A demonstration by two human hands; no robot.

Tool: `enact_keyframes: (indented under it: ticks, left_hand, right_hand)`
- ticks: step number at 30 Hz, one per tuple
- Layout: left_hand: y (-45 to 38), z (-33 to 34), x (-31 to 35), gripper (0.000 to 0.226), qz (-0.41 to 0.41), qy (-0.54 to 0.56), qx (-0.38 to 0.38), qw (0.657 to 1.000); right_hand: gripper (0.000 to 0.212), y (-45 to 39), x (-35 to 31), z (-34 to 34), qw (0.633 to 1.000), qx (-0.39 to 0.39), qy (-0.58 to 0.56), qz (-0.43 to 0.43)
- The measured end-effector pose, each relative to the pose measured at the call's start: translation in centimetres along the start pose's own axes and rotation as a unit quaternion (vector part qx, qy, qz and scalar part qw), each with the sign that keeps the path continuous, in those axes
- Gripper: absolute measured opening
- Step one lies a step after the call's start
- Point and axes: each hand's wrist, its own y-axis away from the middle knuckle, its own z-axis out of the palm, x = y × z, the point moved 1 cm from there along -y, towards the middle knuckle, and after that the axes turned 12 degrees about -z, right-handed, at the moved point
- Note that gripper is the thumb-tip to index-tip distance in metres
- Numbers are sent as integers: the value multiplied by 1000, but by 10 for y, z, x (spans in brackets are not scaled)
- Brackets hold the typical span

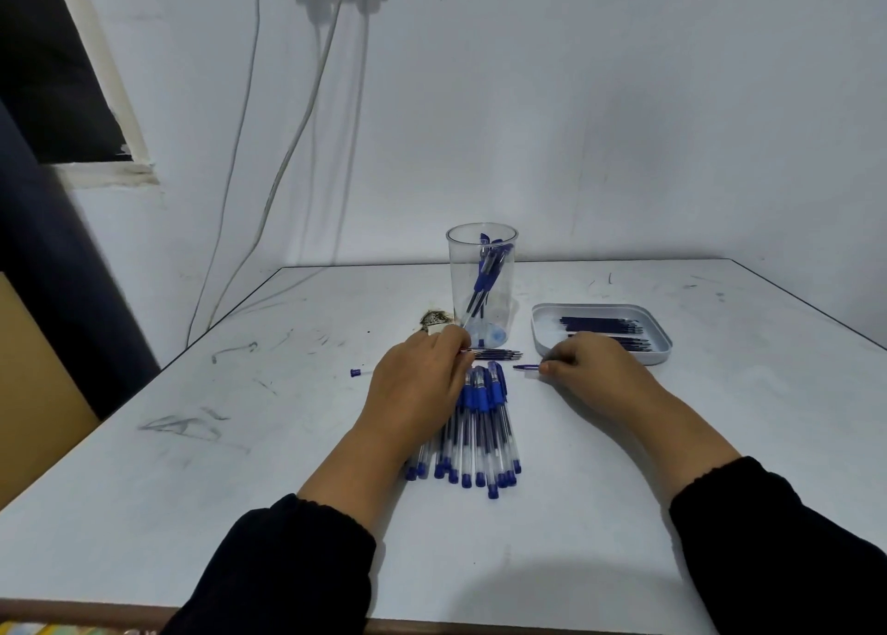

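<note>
A pile of several blue capped pens [480, 435] lies on the white table [249, 447] in front of me. My left hand [416, 384] rests over the pile's left top end, its fingertips pinching a thin refill from a small bunch of refills [499, 354]. My right hand [593, 370] sits to the right with curled fingers, pinching a short blue pen part [525, 367] that points left. A clear plastic cup [482, 285] behind the hands holds a few assembled pens.
A shallow grey tray [542, 332] with dark refills stands at the right, behind my right hand. A small blue cap piece [355, 372] lies loose left of my left hand. A crumpled scrap [436, 320] sits by the cup. Cables hang down the wall.
</note>
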Motion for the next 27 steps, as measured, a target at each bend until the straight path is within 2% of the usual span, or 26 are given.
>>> enact_keyframes:
  ticks: [4, 9, 12, 14, 16, 19, 23, 27]
  left_hand:
    - [1, 0, -1, 15, -2, 42, -8, 999]
    - [1, 6, -4, 27, 7, 55, -23, 998]
    - [-1, 8, -6, 25, 54, 38, -8, 998]
    - [-2, 9, -8, 26, 74, 33, 0, 997]
    - [-3, 9, -8, 26, 90, 33, 10, 995]
    - [-3, 9, -6, 23, 105, 41, 26, 993]
    - [-3, 10, -7, 18, 110, 40, 34, 993]
    - [-3, 10, -7, 18, 110, 37, 35, 993]
  right_hand:
    - [22, -2, -1, 6, 998, -13, 56, -6]
    - [23, -1, -3, 9, 998, -19, 55, -2]
    - [23, 2, -7, 5, 999, 0, 40, -2]
    - [21, 4, -12, 4, 999, 45, -13, -10]
    - [18, 5, -19, 3, 989, 85, -121, -12]
    - [22, 4, -32, 7, 963, 83, -256, -19]
    - [28, 3, -41, 15, 952, 58, -300, -18]
    - [20, 4, -45, 12, 927, 63, -368, -19]
